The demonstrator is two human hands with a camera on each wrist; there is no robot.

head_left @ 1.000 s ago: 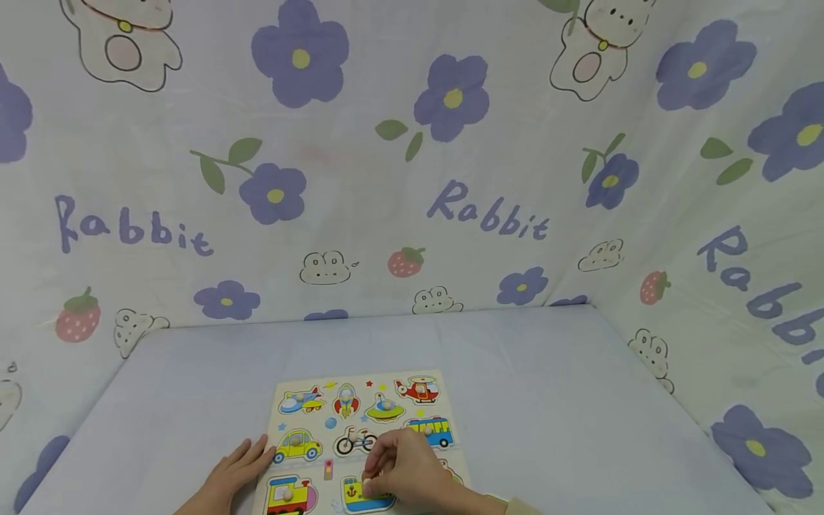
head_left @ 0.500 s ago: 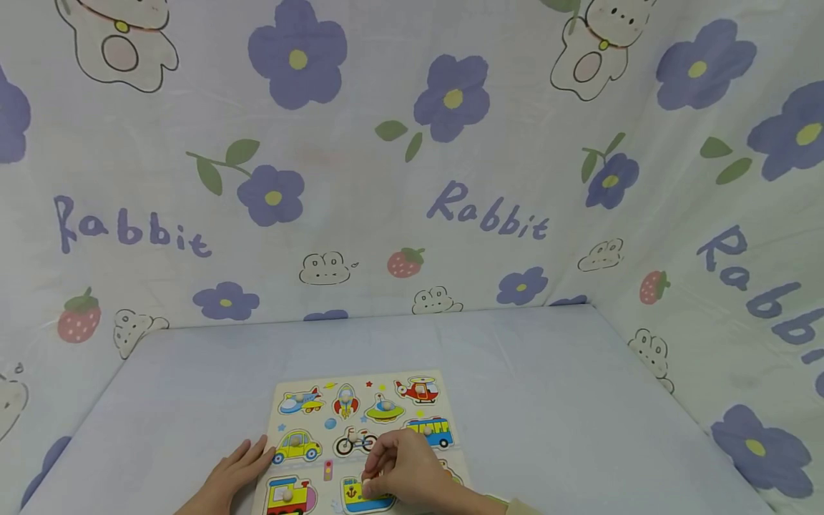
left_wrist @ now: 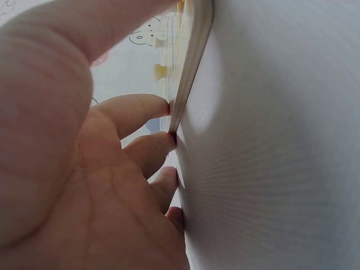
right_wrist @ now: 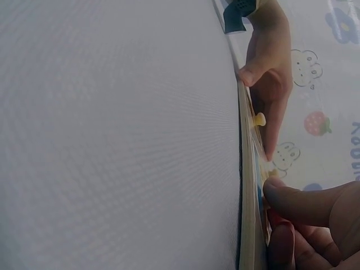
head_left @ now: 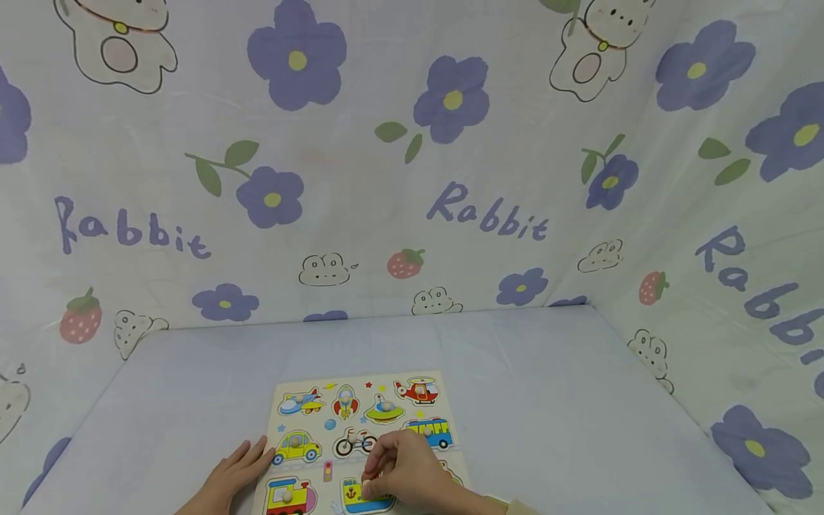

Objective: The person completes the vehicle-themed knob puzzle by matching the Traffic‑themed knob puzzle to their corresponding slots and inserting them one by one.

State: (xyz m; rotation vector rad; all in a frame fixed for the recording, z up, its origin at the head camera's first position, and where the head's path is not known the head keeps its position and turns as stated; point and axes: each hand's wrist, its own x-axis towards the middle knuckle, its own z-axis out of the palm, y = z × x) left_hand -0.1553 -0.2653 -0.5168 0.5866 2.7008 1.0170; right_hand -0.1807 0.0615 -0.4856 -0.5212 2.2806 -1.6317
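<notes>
A wooden knob puzzle board (head_left: 309,466) lies on the table, bearing vehicle pieces with round knobs. My right hand (head_left: 415,468) pinches the knob of the yellow and blue ship puzzle piece (head_left: 360,506), whose right part the fingers hide. That piece appears to sit in its spot on the board. At the board's left edge, the fairly straight fingertips of my left hand (head_left: 234,472) touch the side and rim. The left wrist view shows the fingers (left_wrist: 143,107) against the board's edge. Thumb and fingers of the right hand (right_wrist: 304,219) meet close over the board in the right wrist view.
Other pieces on the board include a train (head_left: 290,498), a car (head_left: 296,447), a bicycle (head_left: 352,442), a bus (head_left: 438,433) and a helicopter (head_left: 418,390). A pale cloth covers the table (head_left: 553,415). Patterned curtains (head_left: 360,172) enclose the back and sides.
</notes>
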